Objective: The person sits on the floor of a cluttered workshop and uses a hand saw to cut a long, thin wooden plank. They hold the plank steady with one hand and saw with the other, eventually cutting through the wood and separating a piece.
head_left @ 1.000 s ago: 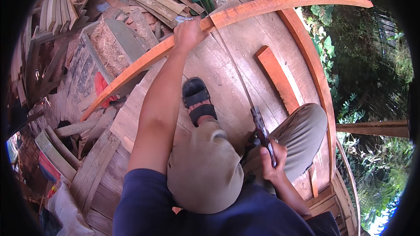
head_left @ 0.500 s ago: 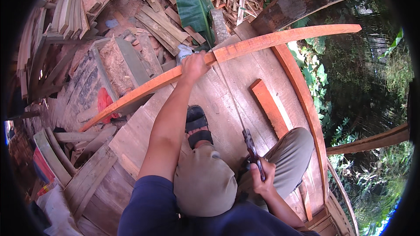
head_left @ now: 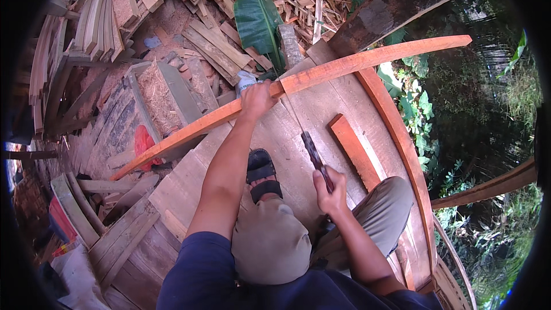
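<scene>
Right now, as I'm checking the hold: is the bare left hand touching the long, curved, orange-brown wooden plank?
Touching. The head view shows the left hand clasped over the plank, with no gap between them.

The scene is captured by the left unit of a head-worn fisheye pair, directed downward and ahead. The left knee (head_left: 271, 244) is viewed from close above; the left hand (head_left: 257, 101), farther ahead, and the right hand (head_left: 331, 191) are framed near the centre.
</scene>
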Action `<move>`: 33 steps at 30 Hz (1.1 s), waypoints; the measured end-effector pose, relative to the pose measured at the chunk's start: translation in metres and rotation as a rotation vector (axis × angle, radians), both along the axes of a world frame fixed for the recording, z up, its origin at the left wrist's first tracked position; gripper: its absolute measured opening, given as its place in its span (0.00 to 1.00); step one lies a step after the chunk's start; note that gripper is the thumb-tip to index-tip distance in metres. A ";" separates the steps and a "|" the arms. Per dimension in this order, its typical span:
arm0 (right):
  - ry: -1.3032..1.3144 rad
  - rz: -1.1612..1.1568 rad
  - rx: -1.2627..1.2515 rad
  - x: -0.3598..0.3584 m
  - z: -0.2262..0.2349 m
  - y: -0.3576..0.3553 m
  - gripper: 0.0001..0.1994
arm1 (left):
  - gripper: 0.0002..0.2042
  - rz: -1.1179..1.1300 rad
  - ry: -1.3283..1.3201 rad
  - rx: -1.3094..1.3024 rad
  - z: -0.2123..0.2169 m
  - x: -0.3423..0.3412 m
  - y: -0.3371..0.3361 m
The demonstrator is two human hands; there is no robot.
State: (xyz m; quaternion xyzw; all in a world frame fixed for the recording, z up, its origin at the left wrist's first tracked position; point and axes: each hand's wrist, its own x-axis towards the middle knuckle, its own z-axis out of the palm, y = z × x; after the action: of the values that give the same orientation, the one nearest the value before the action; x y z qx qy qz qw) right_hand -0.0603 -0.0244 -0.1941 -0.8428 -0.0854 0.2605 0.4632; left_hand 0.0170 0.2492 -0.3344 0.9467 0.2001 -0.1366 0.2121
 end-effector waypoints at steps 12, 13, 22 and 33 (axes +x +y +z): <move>0.040 0.065 0.046 -0.013 0.038 -0.030 0.14 | 0.21 -0.009 0.034 0.008 -0.003 -0.001 0.002; 0.038 0.018 -0.024 0.013 0.012 0.008 0.16 | 0.23 -0.023 0.050 -0.010 -0.006 -0.009 -0.003; 0.055 0.032 0.090 -0.046 0.051 -0.060 0.13 | 0.27 -0.034 0.061 0.033 -0.002 -0.001 0.008; 0.081 0.020 0.052 -0.016 0.015 -0.010 0.13 | 0.23 -0.042 0.058 0.048 0.002 0.006 0.012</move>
State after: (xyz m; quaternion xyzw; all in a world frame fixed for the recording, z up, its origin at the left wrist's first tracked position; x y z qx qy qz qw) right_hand -0.0764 -0.0341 -0.1793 -0.8182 -0.0818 0.2969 0.4854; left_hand 0.0226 0.2613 -0.3325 0.9512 0.1897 -0.1634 0.1803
